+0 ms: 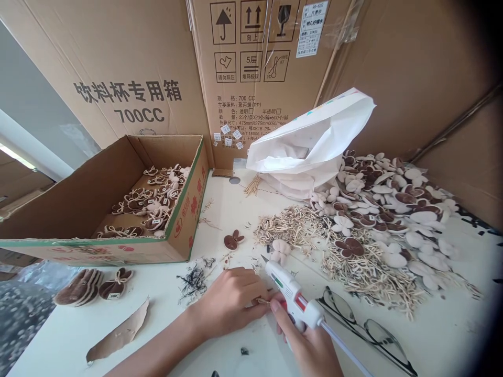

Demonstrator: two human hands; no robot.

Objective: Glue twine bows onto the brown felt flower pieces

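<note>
The left hand (238, 296) pinches a cord (261, 300) between thumb and finger, whatever it belongs to mostly hidden; the right hand (310, 348) wraps the glue gun (290, 287), its thumb tip at the cord too. Bowed pieces (156, 220) in the box (198, 201) look finished; the bigger heap of bare pieces (389, 191) suggests much remains. Loose cords (291, 225) lie before the heap, black threads (193, 281) beside the left wrist; glasses (383, 335) crowd the glue gun.
</note>
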